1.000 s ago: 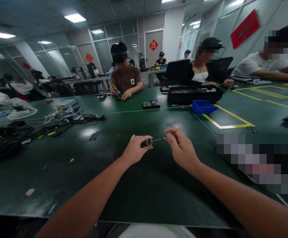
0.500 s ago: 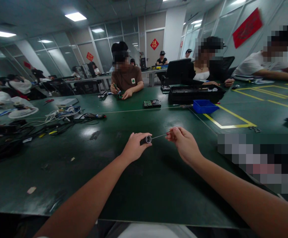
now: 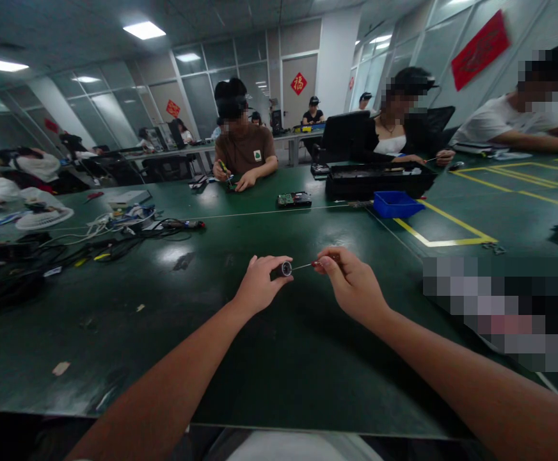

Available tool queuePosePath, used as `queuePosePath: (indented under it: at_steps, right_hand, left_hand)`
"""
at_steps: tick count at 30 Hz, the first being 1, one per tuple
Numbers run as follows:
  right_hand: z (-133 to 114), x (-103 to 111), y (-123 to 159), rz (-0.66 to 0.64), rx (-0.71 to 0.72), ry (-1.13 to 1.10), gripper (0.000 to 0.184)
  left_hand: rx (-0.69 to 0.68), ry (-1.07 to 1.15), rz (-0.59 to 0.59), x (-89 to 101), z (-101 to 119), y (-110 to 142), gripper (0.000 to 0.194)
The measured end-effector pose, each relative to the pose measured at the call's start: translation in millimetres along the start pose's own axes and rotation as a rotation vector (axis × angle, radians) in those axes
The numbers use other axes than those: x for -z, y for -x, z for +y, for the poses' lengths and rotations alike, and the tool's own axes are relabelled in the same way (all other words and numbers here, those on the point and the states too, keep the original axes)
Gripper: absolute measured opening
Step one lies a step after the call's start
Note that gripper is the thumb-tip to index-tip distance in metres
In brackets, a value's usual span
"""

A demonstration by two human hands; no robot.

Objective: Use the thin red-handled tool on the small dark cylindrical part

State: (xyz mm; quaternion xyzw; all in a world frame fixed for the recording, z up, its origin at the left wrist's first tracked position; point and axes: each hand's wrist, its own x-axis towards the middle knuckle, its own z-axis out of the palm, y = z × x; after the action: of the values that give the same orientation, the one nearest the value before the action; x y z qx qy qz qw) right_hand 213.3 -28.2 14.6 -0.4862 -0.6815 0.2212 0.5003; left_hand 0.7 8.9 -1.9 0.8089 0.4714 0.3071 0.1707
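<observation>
Above the middle of the green table, my left hand [image 3: 258, 285] is closed around a short black cylinder [image 3: 283, 270] with a silver-ringed round end turned towards me. What this cylinder is I cannot make out for sure. My right hand [image 3: 354, 282] pinches the small reddish handle of a thin screwdriver [image 3: 302, 266]. Its metal shaft points left, and the tip reaches the edge of the cylinder; whether it touches is too small to tell. Most of the handle is hidden by my right fingers.
A blue bin [image 3: 397, 205] stands by a long black casing [image 3: 379, 182] at the back right. A green circuit board device [image 3: 294, 199] lies ahead. Tangled cables [image 3: 116, 240] spread on the left. Opposite, a co-worker in a brown shirt [image 3: 246, 150] holds a tool.
My right hand has turned and moved slightly left, its fingers now nearer the cylinder. My left hand has hardly moved and still holds the cylinder.
</observation>
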Motion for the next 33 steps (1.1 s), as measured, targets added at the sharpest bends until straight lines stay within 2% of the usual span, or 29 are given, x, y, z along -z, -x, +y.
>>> queuePosePath:
  at_steps: [8, 14, 21, 33]
  right_hand:
    - [2.4, -2.2, 2.5, 0.009, 0.016, 0.021, 0.021]
    - [1.8, 3.1, 2.2, 0.133, 0.051, 0.043, 0.021]
    - [-4.4, 4.4, 2.7, 0.038, 0.103, 0.076, 0.020]
    - [-2.2, 5.5, -0.1, 0.103, 0.117, 0.182, 0.018]
  left_hand:
    - [-0.005, -0.003, -0.007, 0.7, -0.2, -0.3, 0.036]
    - [0.004, 0.005, -0.033, 0.4, -1.5, 1.0, 0.036]
    - [0.014, -0.003, -0.066, 0.1, 0.1, 1.1, 0.037]
    - [0.026, -0.030, -0.094, -1.7, -3.1, -0.2, 0.039]
